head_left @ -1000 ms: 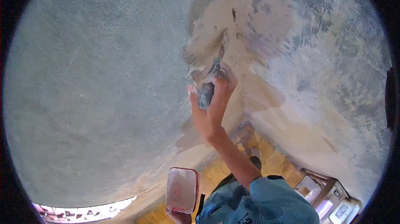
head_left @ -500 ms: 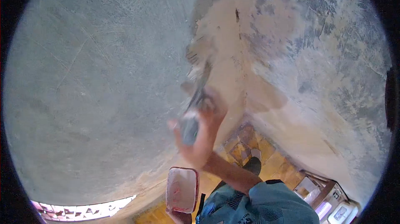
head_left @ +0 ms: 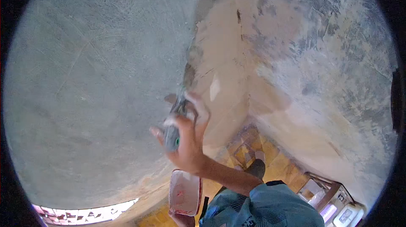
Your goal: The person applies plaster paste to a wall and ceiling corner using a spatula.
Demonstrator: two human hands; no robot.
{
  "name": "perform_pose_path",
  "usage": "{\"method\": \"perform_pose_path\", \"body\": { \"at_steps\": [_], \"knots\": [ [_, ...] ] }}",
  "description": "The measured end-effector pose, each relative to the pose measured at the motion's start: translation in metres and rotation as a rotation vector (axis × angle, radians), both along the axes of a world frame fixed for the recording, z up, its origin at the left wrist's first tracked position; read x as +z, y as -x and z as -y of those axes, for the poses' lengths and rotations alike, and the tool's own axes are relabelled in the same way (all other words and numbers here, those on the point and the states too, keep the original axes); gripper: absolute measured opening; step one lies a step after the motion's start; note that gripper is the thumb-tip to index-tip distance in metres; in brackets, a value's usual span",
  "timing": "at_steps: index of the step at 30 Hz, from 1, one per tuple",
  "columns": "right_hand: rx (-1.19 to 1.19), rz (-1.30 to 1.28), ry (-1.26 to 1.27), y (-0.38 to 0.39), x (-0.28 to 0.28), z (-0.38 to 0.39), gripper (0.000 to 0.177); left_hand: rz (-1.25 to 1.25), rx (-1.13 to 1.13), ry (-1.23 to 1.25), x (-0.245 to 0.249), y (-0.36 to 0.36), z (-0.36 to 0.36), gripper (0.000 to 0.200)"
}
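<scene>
My right hand [head_left: 189, 142] is closed around the grey handle of a trowel [head_left: 171, 138], in front of the grey wall just left of the corner. The tool's blade is seen nearly edge-on and partly hidden by my fingers. Low in the view, my left hand [head_left: 182, 219] grips a white rectangular tub [head_left: 185, 191] with a red rim and reddish smears inside. Grey plaster covers the left wall [head_left: 105, 79], and its edge meets a beige strip [head_left: 222, 53] beside the corner. A pale patch [head_left: 215, 86] shows on that strip.
The right wall [head_left: 313, 70] carries patchy grey and white plaster. Yellow-brown tiles [head_left: 275, 155] cover the floor, where my foot [head_left: 256, 168] stands. At lower right is a rack [head_left: 334, 195] with containers. A bright patterned opening [head_left: 84, 214] lies at lower left.
My right hand and the trowel have moved left and slightly down, away from the corner. More of the beige strip shows now. The tub and my left hand stay where they were.
</scene>
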State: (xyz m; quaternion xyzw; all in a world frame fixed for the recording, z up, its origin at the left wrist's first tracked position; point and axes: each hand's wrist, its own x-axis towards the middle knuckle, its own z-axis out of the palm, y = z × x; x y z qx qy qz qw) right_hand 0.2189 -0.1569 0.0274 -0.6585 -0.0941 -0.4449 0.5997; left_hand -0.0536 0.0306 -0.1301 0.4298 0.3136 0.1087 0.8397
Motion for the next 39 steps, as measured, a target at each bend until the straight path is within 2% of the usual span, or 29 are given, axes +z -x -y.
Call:
{"method": "perform_pose_path", "body": {
  "at_steps": [2, 4, 5, 6, 8, 13, 15, 18, 22, 27, 28, 31, 33, 37, 39],
  "knots": [
    [0.068, 0.091, -0.084, 0.008, -0.005, -0.008, 0.038, -0.041, 0.014, -0.051, 0.010, -0.006, 0.009, 0.068],
    [0.028, 0.000, -0.002, 0.010, -0.010, 0.004, 0.040, -0.130, 0.116, -0.101, 0.014, -0.006, 0.016, 0.069],
    [0.009, -0.046, 0.040, 0.010, -0.012, 0.013, 0.042, -0.143, 0.094, -0.111, 0.013, -0.004, 0.014, 0.071],
    [-0.158, -0.043, 0.062, 0.003, -0.005, 0.026, 0.044, -0.156, 0.072, -0.119, 0.011, -0.001, 0.009, 0.072],
    [-0.157, -0.132, 0.008, -0.017, -0.016, 0.045, 0.051, -0.123, 0.020, -0.139, 0.010, -0.002, 0.006, 0.075],
    [-0.162, -0.082, -0.084, -0.059, -0.053, 0.061, 0.059, -0.070, -0.013, -0.121, 0.009, -0.003, 0.009, 0.074],
    [-0.142, -0.182, -0.061, -0.049, -0.052, 0.050, 0.057, -0.062, -0.015, -0.117, 0.008, -0.003, 0.010, 0.074],
    [-0.069, -0.107, 0.042, -0.026, -0.045, 0.026, 0.054, -0.046, -0.026, -0.114, 0.010, -0.002, 0.011, 0.074],
    [0.086, -0.009, -0.026, 0.011, -0.021, -0.004, 0.043, 0.038, -0.107, -0.121, 0.015, -0.004, 0.015, 0.074],
    [0.242, 0.019, -0.036, 0.056, -0.011, -0.024, 0.042, -0.035, -0.020, -0.099, 0.007, 0.006, 0.010, 0.074],
    [0.218, 0.047, -0.074, 0.057, -0.016, -0.026, 0.039, -0.039, -0.016, -0.097, 0.006, 0.007, 0.009, 0.074],
    [0.146, -0.175, 0.140, 0.050, -0.017, 0.016, 0.037, -0.045, -0.013, -0.087, 0.003, 0.009, 0.007, 0.073],
    [-0.064, -0.069, 0.065, 0.019, -0.031, 0.029, 0.043, -0.046, -0.011, -0.084, 0.000, 0.011, 0.004, 0.073],
    [-0.128, -0.054, 0.037, -0.019, -0.052, 0.048, 0.045, -0.073, -0.020, -0.102, 0.006, 0.010, 0.010, 0.077],
    [-0.091, -0.100, -0.040, -0.026, -0.054, 0.041, 0.044, -0.073, 0.038, -0.085, 0.021, 0.005, 0.023, 0.068]
  ]
}}
